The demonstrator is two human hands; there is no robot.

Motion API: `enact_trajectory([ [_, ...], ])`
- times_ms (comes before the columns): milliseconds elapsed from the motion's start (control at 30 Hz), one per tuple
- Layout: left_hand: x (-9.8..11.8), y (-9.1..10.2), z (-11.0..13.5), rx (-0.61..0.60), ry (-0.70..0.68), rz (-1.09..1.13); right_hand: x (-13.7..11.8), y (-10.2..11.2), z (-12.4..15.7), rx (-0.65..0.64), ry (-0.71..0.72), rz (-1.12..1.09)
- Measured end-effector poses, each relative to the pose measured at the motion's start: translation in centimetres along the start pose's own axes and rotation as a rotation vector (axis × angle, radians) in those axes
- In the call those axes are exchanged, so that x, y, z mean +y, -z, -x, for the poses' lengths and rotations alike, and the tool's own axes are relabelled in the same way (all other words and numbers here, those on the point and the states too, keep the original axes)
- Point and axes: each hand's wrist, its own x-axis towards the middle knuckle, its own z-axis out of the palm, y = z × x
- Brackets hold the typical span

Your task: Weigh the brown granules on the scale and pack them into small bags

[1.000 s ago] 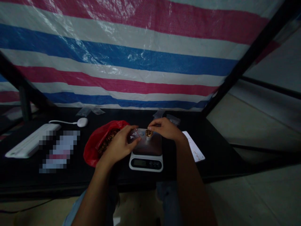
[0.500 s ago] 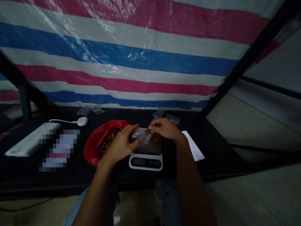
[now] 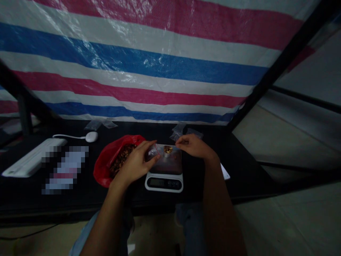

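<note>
A small cup (image 3: 168, 154) with brown and yellowish bits in it stands on the plate of a white kitchen scale (image 3: 164, 188). My left hand (image 3: 135, 160) reaches in from the left of the cup, its thumb and fingers curved round a clear plastic zip bag (image 3: 152, 151) with a red line along its edge. To the right of the cup, my right hand (image 3: 192, 145) hovers by the scale's edge with its fingertips pinched together. What they hold, if anything, is too small to see. Beneath my left wrist lies an open red plastic bag (image 3: 102, 170) full of brown pieces (image 3: 121, 159).
Several clear plastic bags (image 3: 178, 131) lie at the back of the black table (image 3: 229, 153). On the left are a long white device (image 3: 33, 158), a round white piece with a cord (image 3: 91, 136) and a blurred-out item (image 3: 66, 169). White paper (image 3: 225, 172) shows past my right forearm.
My right hand has drawn away from the cup to the right, and its forearm now covers most of the white paper. My left hand stays nearly in place.
</note>
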Motion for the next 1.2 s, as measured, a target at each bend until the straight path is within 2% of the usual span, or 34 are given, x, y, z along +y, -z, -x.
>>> enact_trajectory([
  [100, 0.0, -0.1, 0.0, -0.001, 0.004, -0.004, 0.3, -0.1, 0.6, -0.176, -0.07, 0.034],
  [200, 0.0, -0.2, 0.0, -0.002, 0.004, -0.009, 0.1, -0.4, 0.9, -0.215, -0.103, 0.084],
  [333, 0.0, -0.1, 0.0, -0.003, 0.003, -0.004, -0.7, -0.1, 1.2, -0.158, -0.077, 0.085],
  [533, 0.1, -0.1, 0.0, -0.01, -0.007, 0.0, -3.1, 0.2, 1.6, 0.034, 0.066, 0.042],
  [667, 0.2, -0.1, 0.0, -0.01, -0.012, 0.011, -3.6, -0.9, 1.0, -0.004, 0.096, 0.057],
  [867, 0.2, 0.0, 0.1, -0.012, -0.018, 0.011, -3.3, -1.2, 0.7, -0.043, 0.097, 0.042],
  [933, 0.1, 0.1, 0.1, -0.012, -0.015, 0.01, -3.1, -0.8, 0.6, 0.009, 0.129, 0.025],
  [1067, 0.1, 0.0, 0.1, -0.004, -0.012, 0.004, -1.6, -0.3, -0.7, 0.241, 0.128, 0.085],
  [1133, 0.0, 0.0, 0.1, -0.007, -0.008, 0.004, -0.5, -0.5, -1.9, 0.26, 0.07, 0.143],
  [1200, -0.1, 0.0, 0.1, -0.01, -0.004, 0.011, 0.5, -1.0, -3.1, 0.2, 0.012, 0.197],
])
